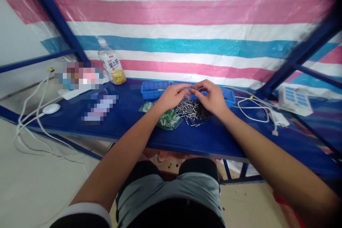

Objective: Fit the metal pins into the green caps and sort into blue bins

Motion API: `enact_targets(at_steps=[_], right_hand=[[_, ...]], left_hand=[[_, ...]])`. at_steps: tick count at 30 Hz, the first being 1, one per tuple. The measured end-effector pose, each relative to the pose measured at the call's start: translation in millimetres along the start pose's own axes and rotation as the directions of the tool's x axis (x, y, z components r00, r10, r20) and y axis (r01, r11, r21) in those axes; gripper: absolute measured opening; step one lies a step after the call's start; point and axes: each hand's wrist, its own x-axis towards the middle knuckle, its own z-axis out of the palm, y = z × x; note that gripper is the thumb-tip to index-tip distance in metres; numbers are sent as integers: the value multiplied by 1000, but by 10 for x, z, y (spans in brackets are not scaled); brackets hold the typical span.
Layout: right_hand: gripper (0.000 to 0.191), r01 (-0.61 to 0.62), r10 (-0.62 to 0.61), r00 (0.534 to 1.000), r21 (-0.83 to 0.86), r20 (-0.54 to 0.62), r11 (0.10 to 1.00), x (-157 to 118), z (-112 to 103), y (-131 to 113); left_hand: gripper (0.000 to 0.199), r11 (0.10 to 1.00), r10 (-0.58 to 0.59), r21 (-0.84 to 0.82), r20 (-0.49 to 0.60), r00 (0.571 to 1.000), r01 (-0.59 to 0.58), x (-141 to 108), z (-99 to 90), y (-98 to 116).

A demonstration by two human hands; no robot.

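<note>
Above a heap of small metal pins [190, 111], my left hand [173, 96] and my right hand [211, 96] meet at the fingertips. Both hands are closed in a pinch, and whatever lies between the fingers is too small to make out. Behind them stand blue plastic bins: a left bin [151, 91] and a right bin [229, 97], with another partly hidden by my hands. Under my left wrist lies a green-tinted clear plastic bag [170, 119] with small pale pieces in it.
A drink bottle [112, 64] stands at the back left of the blue table [128, 114]. White cables [40, 114] hang off the left end. At right lie a cable with a white adapter [279, 118] and a white-and-blue box [295, 99]. A striped sheet [187, 14] hangs behind.
</note>
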Motion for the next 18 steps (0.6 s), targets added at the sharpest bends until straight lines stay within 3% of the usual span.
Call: enact_targets(at_steps=[5, 12, 18], right_hand=[[10, 33, -33, 999, -7, 11, 999, -4, 21, 22], [15, 14, -19, 988, 33, 156, 999, -21, 6, -85], [18, -84, 78, 992, 53, 103, 995, -23, 25, -73]], left_hand=[[26, 996, 0, -94, -16, 1000, -1, 26, -5, 1], [17, 992, -69, -110, -119, 991, 55, 9, -44, 65], [14, 986, -109, -144, -159, 981, 86, 15, -35, 57]])
